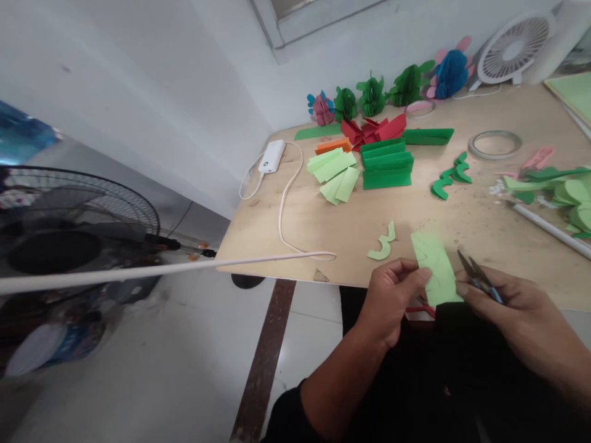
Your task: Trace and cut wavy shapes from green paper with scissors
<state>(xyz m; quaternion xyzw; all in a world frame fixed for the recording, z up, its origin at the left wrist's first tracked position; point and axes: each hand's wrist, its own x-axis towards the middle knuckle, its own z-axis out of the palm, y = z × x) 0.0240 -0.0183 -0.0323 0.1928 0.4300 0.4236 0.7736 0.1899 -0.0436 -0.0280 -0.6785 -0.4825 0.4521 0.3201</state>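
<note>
My left hand (392,295) pinches the left edge of a light green paper strip (436,267) at the near edge of the wooden table (323,221). My right hand (508,307) grips small scissors (475,277), their dark blades pointing up-left and touching the strip's right edge. A cut light green curved scrap (383,244) lies on the table just left of the strip.
Stacks of folded light green (335,172), dark green (386,163), red (373,130) and orange (333,146) paper lie mid-table. Paper honeycomb balls (372,95) line the wall. A power bank (271,155) with white cable, tape rings (495,144), a small white fan (512,49), a floor fan (69,227) at left.
</note>
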